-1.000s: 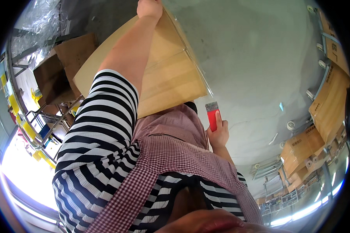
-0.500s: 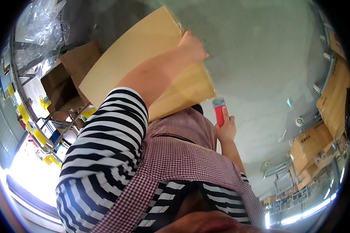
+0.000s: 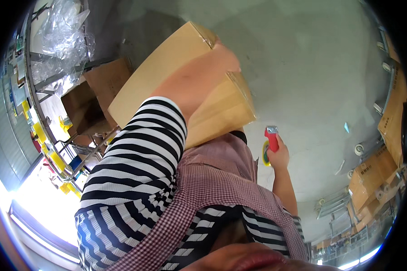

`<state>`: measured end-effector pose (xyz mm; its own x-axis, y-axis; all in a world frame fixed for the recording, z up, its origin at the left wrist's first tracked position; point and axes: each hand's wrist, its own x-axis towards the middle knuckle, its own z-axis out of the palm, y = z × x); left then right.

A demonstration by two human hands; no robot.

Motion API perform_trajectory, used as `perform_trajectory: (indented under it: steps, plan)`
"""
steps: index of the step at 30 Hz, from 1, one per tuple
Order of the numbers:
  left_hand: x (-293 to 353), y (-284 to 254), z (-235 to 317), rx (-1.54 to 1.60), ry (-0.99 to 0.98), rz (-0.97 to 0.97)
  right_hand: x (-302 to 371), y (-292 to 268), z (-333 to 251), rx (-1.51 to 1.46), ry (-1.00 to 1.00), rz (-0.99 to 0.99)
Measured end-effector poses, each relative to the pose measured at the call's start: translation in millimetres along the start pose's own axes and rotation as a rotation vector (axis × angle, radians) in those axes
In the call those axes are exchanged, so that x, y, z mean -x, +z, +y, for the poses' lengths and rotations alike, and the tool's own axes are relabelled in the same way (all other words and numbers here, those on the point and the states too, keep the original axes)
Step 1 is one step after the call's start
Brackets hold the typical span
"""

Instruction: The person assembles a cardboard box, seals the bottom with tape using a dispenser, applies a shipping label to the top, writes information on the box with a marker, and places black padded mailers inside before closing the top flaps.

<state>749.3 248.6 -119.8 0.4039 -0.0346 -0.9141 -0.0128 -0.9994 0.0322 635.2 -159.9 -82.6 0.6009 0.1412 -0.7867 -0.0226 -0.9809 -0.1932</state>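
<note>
My left arm, in a black-and-white striped sleeve, reaches across a brown cardboard box [image 3: 163, 70] held in front of my checked apron. At the box's far right edge, my left hand [image 3: 226, 58] is closed over the cardboard; most of its fingertips are hidden. Shiny tape runs along the box's edges near it. Off to the right, apart from the box, my right hand [image 3: 279, 153] grips a red tape dispenser [image 3: 272, 139] with a metal front. A yellow-rimmed roll of tape [image 3: 266, 153] shows beside that hand.
To the left, an open cardboard box [image 3: 83, 108] stands by a metal rack hung with clear plastic wrap [image 3: 65, 38]. Cardboard boxes [image 3: 373, 174] sit along the right, near wheeled metal carts. Grey floor [image 3: 303, 67] lies beyond my hands.
The held box has tilted, so its taped right side shows more. My right hand and the tape dispenser have moved right and away from the box's corner; the tape roll has come into sight.
</note>
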Motion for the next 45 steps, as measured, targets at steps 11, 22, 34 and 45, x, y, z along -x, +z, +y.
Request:
perform_trajectory:
  steps: [11,22,34,45]
  plan:
    - [-14.6,32.9,-135.3,0.377,-0.302,0.878,31.5,9.8,-22.4,-0.483,-0.216,0.201]
    - [-44.5,58.1,-167.2,1.594,0.12,0.668,74.1,-40.6,-102.2,-0.27,-0.8,0.489]
    - [207.0,154.1,39.1,2.111,0.271,0.187,107.5,-0.7,-171.2,-0.075,-0.919,0.506]
    - [144.2,173.1,-168.2,1.531,-0.331,1.151,125.1,68.6,-99.0,0.173,-0.549,0.302]
